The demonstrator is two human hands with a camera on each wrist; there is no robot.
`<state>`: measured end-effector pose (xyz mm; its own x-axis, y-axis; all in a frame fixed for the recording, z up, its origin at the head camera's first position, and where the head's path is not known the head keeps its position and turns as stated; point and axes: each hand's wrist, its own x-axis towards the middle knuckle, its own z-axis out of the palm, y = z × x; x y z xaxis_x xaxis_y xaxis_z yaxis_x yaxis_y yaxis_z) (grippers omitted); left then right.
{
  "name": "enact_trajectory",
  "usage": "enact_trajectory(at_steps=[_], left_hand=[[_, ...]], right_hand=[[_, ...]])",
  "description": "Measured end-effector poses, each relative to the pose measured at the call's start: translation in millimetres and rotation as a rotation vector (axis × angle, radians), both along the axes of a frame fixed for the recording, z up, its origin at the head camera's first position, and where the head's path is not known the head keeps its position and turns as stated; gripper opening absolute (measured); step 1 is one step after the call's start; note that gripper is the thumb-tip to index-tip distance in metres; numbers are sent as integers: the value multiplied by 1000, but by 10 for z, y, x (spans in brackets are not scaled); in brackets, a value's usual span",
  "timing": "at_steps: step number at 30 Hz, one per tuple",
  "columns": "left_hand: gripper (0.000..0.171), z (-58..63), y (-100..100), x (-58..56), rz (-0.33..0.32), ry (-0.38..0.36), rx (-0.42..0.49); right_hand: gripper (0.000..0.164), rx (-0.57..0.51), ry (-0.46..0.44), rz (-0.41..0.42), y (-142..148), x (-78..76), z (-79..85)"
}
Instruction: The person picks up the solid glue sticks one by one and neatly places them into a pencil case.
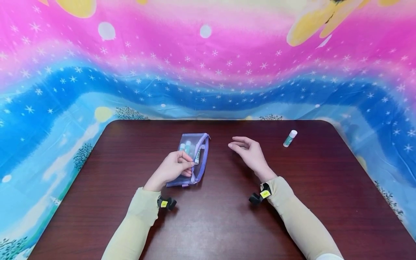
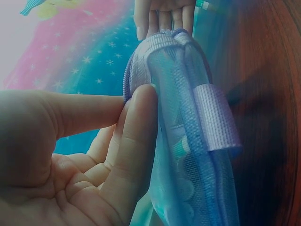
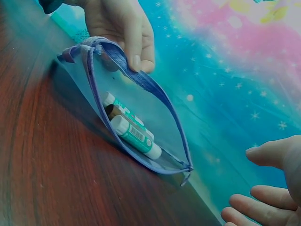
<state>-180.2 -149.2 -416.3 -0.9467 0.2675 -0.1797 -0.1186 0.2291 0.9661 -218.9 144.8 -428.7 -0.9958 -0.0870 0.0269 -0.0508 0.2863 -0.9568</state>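
My left hand (image 1: 173,167) pinches the upper edge of a purple mesh zipper pouch (image 1: 204,162) between thumb and fingers. The pouch rests on the table with its mouth gaping toward the right. Through the mouth, in the right wrist view, a green-and-white glue stick (image 3: 136,136) lies beside another glue stick (image 3: 111,99), with a dark-ended tube (image 3: 112,111) between them. My right hand (image 1: 249,153) hovers right of the pouch, apart from it, its fingers loosely extended and nothing in them. Farther right, a glue stick (image 1: 290,138) with a white cap stands on the table.
The dark red-brown wooden table (image 1: 214,224) has rounded far corners. A patterned pink-and-blue cloth (image 1: 208,72) hangs behind it and along its sides. Each wrist wears a black camera mount, such as the left one (image 1: 167,203).
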Motion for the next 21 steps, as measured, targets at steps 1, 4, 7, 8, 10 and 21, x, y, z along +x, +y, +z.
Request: enact_trajectory(at_steps=[1, 4, 7, 8, 10, 21], left_hand=[[11, 2, -1, 2, -1, 2, 0], [11, 10, -7, 7, -4, 7, 1], [12, 15, -12, 8, -6, 6, 0], [12, 15, -14, 8, -7, 6, 0], [12, 14, -17, 8, -6, 3, -3], [13, -2, -16, 0, -11, 10, -31]], right_hand=[[47, 0, -5, -3, 3, 18, 43], [44, 7, -5, -7, 0, 95, 193], [42, 8, -6, -16, 17, 105, 239], [43, 0, 0, -18, 38, 84, 205], [44, -16, -1, -23, 84, 28, 119], [50, -6, 56, -68, 290, 13, 61]])
